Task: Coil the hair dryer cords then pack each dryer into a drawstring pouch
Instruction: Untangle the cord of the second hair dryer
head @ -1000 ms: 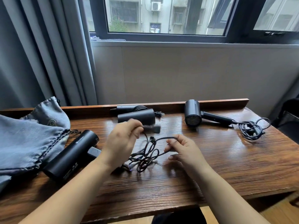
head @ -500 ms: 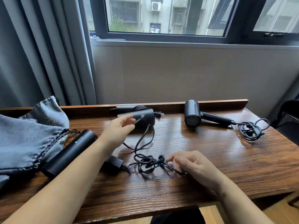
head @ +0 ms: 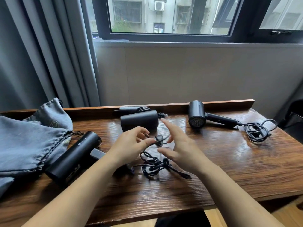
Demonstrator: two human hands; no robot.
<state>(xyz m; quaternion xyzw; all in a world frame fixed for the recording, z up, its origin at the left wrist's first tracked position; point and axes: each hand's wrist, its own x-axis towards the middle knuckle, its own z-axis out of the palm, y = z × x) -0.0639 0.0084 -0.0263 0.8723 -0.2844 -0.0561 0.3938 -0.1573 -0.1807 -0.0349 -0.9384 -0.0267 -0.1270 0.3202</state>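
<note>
We are in what looks like a room of a home or a guest room, seated at a wooden surface (head: 229, 161) set against the wall under a window (head: 170, 15). Grey curtains (head: 41, 51) hang in long folds to the left of the dark window frame, and through the glass we see the wall of a residential block with barred windows and an air-conditioning unit (head: 159, 5) on it. The wall below the sill is plain and pale. On the surface lie black hair dryers (head: 196, 116) and grey cloth drawstring pouches (head: 27, 141), household things rather than workshop or office gear.
</note>
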